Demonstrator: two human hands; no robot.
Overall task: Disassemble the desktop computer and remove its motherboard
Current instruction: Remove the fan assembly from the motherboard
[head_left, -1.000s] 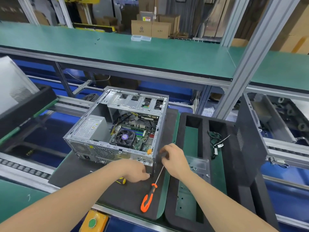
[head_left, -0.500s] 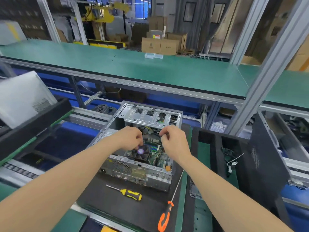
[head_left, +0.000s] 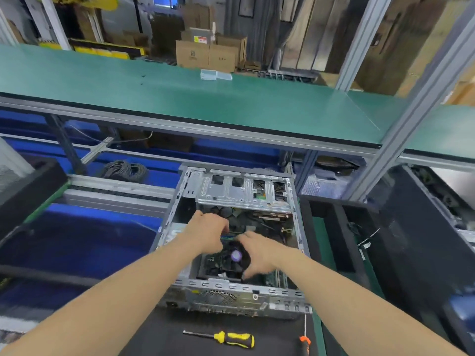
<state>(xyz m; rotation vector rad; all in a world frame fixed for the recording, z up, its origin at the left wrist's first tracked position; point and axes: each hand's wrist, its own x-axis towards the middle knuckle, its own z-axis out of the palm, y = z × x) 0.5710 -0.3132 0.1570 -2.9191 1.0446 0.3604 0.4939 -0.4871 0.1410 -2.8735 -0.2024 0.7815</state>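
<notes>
Head view: computer case [head_left: 231, 299] lies open at 6 o'clock, side cover off, motherboard [head_left: 272, 278] not yet out. Left hand [head_left: 205, 233] fingers curl at the memory slots; grip indeterminate. Right hand [head_left: 259, 253] fingers spread around the cooler fan [head_left: 235, 256].

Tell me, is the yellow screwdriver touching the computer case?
Apart. The head view shows the yellow screwdriver on black mat, a strip of mat between it and the computer case.

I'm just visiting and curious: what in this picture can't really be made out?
- Head view: what the left hand fingers touch, hidden by the hand.
- Motherboard: mostly covered by the fan and right hand.
- Orange screwdriver: cut off by the bottom edge.
</notes>
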